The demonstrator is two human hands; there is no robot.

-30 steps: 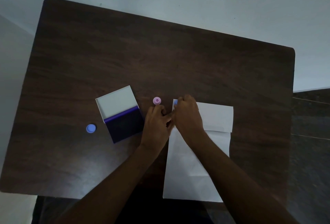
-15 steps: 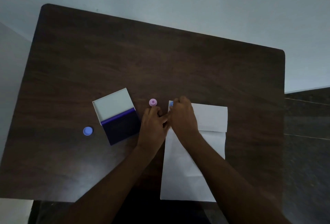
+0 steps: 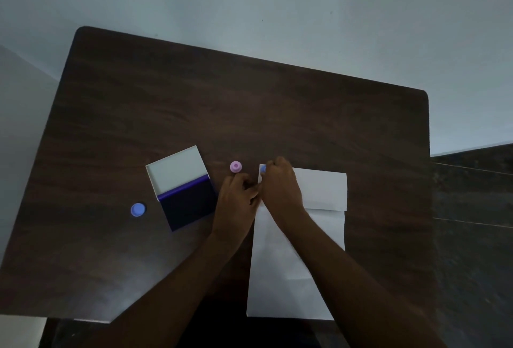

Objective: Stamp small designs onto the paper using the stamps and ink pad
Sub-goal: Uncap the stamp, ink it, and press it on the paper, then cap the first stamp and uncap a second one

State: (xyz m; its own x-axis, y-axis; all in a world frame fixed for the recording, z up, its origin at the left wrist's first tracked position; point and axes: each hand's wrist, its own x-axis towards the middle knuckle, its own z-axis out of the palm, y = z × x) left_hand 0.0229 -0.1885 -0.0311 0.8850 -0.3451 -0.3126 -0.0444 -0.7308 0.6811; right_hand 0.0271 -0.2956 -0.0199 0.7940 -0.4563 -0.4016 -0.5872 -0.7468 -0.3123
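Fingers (image 3: 273, 167) of right hand (image 3: 280, 186) pinching blue stamp (image 3: 263, 169) on paper (image 3: 319, 189) corner, left hand (image 3: 238, 197) fingers loosely bent beside paper, ink pad (image 3: 188, 203) nearby on worktop (image 3: 249, 103)

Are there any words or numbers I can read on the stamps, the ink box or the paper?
None can be read.
White paper: looks blank where it shows; any stamped design is hidden under the right hand.
Ink pad and its open white lid: no label shows.
Pink stamp, blue stamp and the blue stamp in the right hand: too small and dim to show any marks.
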